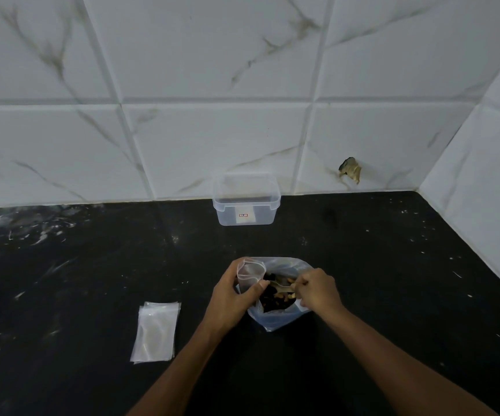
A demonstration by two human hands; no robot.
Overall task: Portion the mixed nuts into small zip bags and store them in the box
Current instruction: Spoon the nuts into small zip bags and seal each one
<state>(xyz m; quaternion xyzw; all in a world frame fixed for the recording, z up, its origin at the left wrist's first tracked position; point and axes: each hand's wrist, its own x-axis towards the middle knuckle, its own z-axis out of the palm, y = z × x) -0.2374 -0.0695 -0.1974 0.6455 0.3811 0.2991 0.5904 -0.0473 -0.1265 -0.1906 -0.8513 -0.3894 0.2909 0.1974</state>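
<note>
Left hand [230, 298] grips a small zip bag [250, 276] upright, mouth up and long axis vertical, beside the nut bag [275, 295] for a short transfer. Right hand [317, 291] pinches what appears to be a spoon among the nuts. Beyond the nut bag stands the open box [246, 202]; spare bags [155, 331] lie to its left.

Small zip bag [250, 276] clear, mouth open, upright, centre frame at the left edge of the big nut bag [275, 307]. Big bag clear, open, mixed nuts [275, 298] dark and tan inside, lower centre. Flat stack of empty zip bags [155, 331] lower left. Clear plastic box [246, 202] lidless, upper centre.
</note>
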